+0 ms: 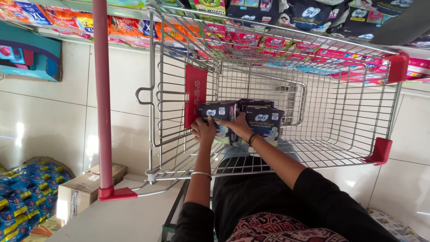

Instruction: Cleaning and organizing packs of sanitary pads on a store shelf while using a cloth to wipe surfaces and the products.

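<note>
Both my arms reach down into a wire shopping cart (340, 121). My left hand (204, 130) grips the left end of a stack of dark soft packs (264, 117) lying in the cart's basket. My right hand (238, 126) is closed over the front of the same packs, with a dark band on its wrist. A thin metal bangle sits on my left forearm. The packs are dark blue-black with small light labels, several lying side by side.
The cart has a pink-red handle bar (102, 89) at left and red corner guards (380, 151). Shelves of colourful packets (286, 27) run along the top. Cardboard boxes (83, 188) and blue packets (22, 197) sit on the tiled floor at lower left.
</note>
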